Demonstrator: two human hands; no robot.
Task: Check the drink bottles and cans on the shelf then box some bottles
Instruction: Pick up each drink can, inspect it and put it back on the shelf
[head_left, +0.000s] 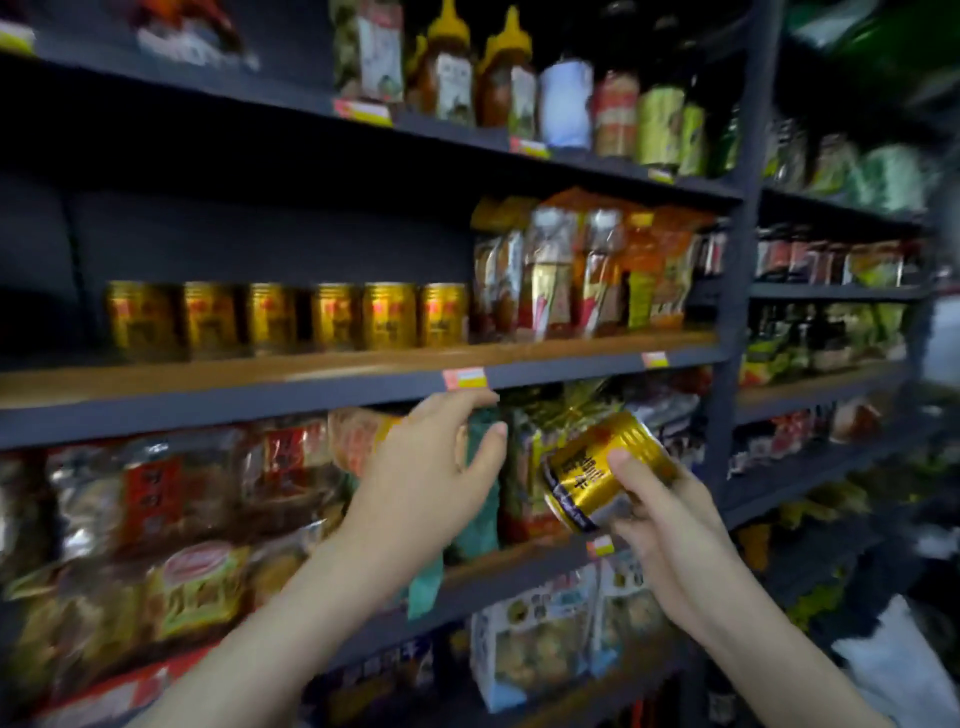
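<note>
1. The right hand (670, 535) grips a gold can (597, 470), with the thumb across its label and the fingers curled under its lower end.
2. The held can is tilted, its top leaning up and to the right. It is in the air in front of the packets, below the front edge of the wooden shelf (260, 371).
3. The left hand (431, 467) is spread wide and holds nothing. Its fingertips are just under the shelf's front edge, near a price tag (465, 378); I cannot tell whether they touch it.
4. A row of 6 gold cans (332, 317) stands upright along the back of that shelf, left of its middle.
5. Snack packets (582, 270) fill the shelf's right end, just beside the last can.
6. Sauce bottles (452, 78) stand on the shelf above.
</note>
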